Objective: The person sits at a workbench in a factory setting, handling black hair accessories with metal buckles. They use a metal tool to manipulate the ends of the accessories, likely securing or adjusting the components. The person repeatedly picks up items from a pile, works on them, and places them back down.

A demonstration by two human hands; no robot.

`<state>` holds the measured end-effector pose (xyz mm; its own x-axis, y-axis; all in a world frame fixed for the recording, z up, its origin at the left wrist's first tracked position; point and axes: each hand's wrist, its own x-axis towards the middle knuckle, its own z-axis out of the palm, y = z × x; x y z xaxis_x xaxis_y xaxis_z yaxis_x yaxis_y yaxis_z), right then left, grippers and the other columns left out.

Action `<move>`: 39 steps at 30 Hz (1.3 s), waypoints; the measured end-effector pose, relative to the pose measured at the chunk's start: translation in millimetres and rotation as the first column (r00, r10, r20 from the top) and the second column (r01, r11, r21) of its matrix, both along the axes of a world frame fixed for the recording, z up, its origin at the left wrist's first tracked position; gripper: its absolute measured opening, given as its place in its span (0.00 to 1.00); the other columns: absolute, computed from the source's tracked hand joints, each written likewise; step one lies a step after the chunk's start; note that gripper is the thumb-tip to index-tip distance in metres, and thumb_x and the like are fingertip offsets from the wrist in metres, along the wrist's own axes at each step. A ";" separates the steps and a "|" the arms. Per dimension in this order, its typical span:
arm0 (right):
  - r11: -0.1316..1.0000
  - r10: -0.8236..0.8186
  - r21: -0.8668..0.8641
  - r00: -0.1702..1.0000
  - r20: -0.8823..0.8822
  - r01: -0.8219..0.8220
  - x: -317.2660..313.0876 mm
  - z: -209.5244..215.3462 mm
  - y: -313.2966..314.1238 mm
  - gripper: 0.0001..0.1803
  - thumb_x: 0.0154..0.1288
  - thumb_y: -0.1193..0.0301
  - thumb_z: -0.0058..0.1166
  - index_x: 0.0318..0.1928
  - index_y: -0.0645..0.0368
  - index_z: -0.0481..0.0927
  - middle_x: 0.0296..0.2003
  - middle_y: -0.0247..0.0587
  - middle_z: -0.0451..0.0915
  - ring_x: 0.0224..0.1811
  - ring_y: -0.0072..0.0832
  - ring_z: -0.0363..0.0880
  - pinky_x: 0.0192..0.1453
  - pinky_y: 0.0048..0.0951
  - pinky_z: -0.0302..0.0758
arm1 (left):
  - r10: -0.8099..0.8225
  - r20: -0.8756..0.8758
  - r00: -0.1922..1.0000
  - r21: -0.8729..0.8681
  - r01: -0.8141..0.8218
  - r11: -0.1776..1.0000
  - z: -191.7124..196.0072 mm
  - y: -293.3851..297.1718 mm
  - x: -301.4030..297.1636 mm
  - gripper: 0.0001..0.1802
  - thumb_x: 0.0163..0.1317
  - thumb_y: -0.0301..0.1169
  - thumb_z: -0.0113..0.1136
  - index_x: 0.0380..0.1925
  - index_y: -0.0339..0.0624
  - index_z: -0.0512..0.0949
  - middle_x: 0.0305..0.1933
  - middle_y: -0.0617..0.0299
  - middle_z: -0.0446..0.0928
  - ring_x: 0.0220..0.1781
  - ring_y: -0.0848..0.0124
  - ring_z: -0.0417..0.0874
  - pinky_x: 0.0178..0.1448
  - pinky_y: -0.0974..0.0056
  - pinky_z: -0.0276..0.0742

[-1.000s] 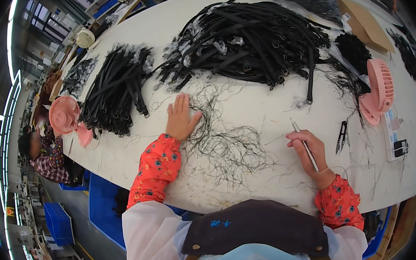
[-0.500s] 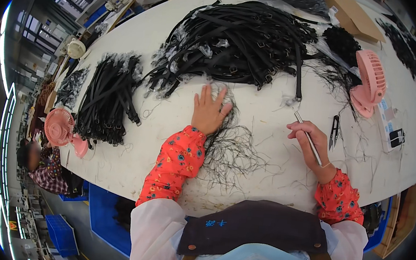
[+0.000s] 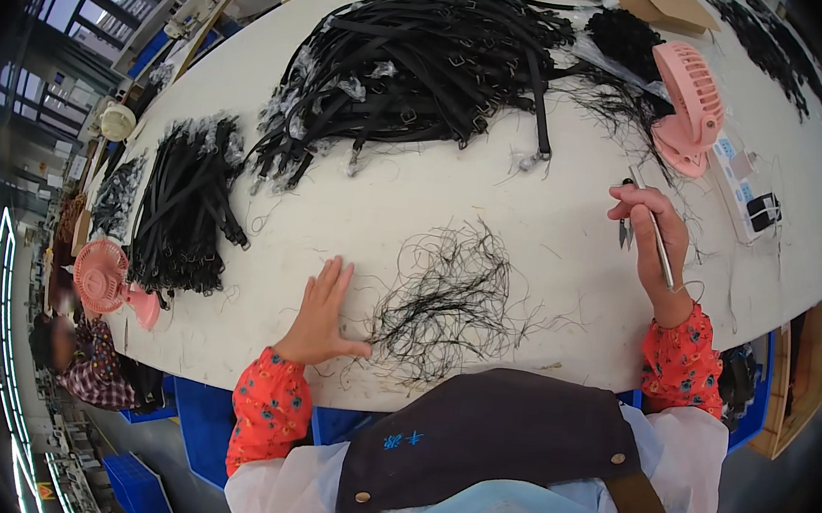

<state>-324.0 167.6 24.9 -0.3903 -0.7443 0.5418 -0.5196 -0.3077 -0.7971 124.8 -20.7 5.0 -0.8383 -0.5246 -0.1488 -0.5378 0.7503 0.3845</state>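
Observation:
My left hand (image 3: 319, 315) lies flat on the white table with its fingers stretched out. Its thumb touches the edge of a tangled heap of loose black threads (image 3: 446, 300). Over at the right, my right hand (image 3: 663, 243) is closed round a slim silver pen-shaped tool (image 3: 666, 256), whose upper end sticks out past the fingers. A pair of black thread snips (image 3: 624, 234) lies beside that hand, partly hidden by it. Beyond both hands is a large pile of black buckled straps (image 3: 418, 79), with bits of clear plastic film on them.
A smaller bundle of black straps (image 3: 188, 205) lies to the left, near a pink fan (image 3: 100, 274). Another pink fan (image 3: 687, 110) stands at the right by a white power strip (image 3: 740, 184). A cardboard box (image 3: 665, 6) is at the back. Another person (image 3: 94, 364) sits at far left.
My left hand has moved back toward me and left, and the threads now lie nearer the front edge. My right hand, still holding the silver tool, has shifted right and away, over the snips.

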 end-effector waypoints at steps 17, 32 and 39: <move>0.916 -0.107 -0.379 0.990 0.088 0.132 -21.6 19.9 43.2 0.13 0.79 0.70 0.43 0.52 0.66 0.74 0.49 0.57 0.82 0.39 0.28 0.82 0.53 0.34 0.78 | -0.325 -0.088 0.942 -0.307 0.284 0.908 -37.7 48.6 -254.1 0.73 0.45 0.77 0.60 0.74 0.26 0.50 0.80 0.38 0.47 0.83 0.48 0.42 0.80 0.36 0.34; 0.872 -0.039 -0.472 0.979 0.198 0.130 -22.3 31.4 60.9 0.13 0.79 0.68 0.42 0.51 0.66 0.74 0.45 0.60 0.81 0.35 0.32 0.83 0.46 0.36 0.79 | -0.339 -0.364 0.868 -0.616 0.049 0.786 -80.2 -27.5 -507.2 0.34 0.72 0.49 0.49 0.68 0.33 0.66 0.73 0.45 0.63 0.77 0.50 0.60 0.76 0.46 0.54; 0.877 -0.065 -0.453 0.974 0.219 0.160 -26.1 28.9 61.3 0.13 0.79 0.68 0.43 0.51 0.65 0.74 0.44 0.60 0.81 0.35 0.31 0.83 0.45 0.34 0.79 | -0.435 -0.261 0.862 -0.480 0.275 0.833 -3.0 -47.9 -534.5 0.22 0.59 0.38 0.66 0.53 0.44 0.80 0.52 0.56 0.80 0.58 0.56 0.77 0.58 0.51 0.69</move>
